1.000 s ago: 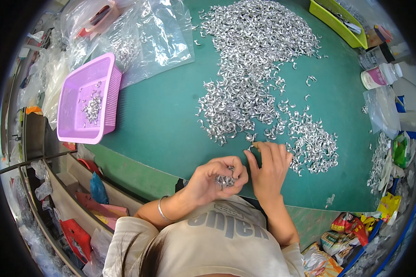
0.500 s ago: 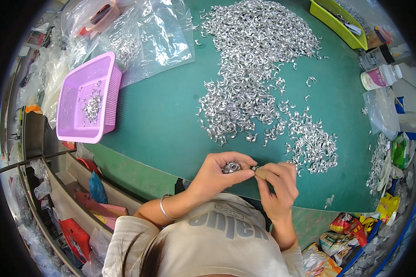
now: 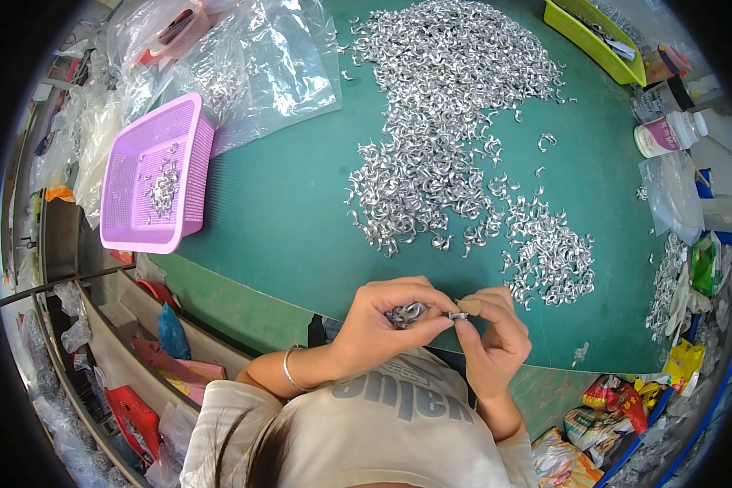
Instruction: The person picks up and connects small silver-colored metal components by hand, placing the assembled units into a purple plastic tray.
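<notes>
A: At the near edge of the green table (image 3: 301, 220), what is being held?
B: A small curved metal clip (image 3: 457, 315), pinched between the fingertips of both hands, just above the table edge.
A: And the grips?
B: The left hand (image 3: 378, 321) is cupped and clenched around a handful of clips (image 3: 405, 313); the right hand (image 3: 496, 333) grasps the single clip, together with a small tan piece (image 3: 469, 306).
A: Around them?
B: A big heap of silvery clips (image 3: 447, 138) spreads beyond the hands. Far left sits a purple basket (image 3: 154, 175) holding a few clips, with clear plastic bags (image 3: 260, 57) behind it. A yellow-green tray (image 3: 590, 41) and white bottles (image 3: 667, 134) stand at the far right.
</notes>
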`<state>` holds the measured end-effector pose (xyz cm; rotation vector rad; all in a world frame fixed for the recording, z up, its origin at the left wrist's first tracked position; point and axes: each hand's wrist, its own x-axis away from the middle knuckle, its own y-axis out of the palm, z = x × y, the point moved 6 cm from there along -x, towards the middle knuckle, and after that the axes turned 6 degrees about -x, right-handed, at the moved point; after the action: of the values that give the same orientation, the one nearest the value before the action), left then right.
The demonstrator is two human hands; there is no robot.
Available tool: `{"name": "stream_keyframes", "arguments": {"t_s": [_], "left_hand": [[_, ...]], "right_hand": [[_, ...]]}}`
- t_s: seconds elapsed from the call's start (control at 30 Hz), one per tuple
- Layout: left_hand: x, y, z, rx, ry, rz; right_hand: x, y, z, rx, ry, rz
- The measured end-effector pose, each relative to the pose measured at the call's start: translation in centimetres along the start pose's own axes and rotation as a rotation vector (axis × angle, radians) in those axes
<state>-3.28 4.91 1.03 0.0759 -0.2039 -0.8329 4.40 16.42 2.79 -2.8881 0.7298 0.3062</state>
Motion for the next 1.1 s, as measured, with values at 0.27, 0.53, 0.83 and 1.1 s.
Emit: {"name": "stream_keyframes", "arguments": {"t_s": [0.27, 0.53, 0.83, 1.1], "left_hand": [[0.1, -0.1, 0.4, -0.037, 0.026, -0.011], [0.5, 0.7, -1.1, 0.299, -0.380, -0.146], [0.6, 1.2, -1.5, 0.529, -0.477, -0.180], [0.5, 1.6, -2.2, 0.921, -0.528, -0.302]], "right_hand": [[0.0, 0.1, -0.3, -0.002, -0.016, -0.014], [0.4, 0.0, -0.1, -0.047, -0.017, -0.003], [0.3, 0.1, -0.8, 0.099, -0.108, 0.054], [-0.1, 0.2, 0.2, -0.083, -0.033, -0.008]]}}
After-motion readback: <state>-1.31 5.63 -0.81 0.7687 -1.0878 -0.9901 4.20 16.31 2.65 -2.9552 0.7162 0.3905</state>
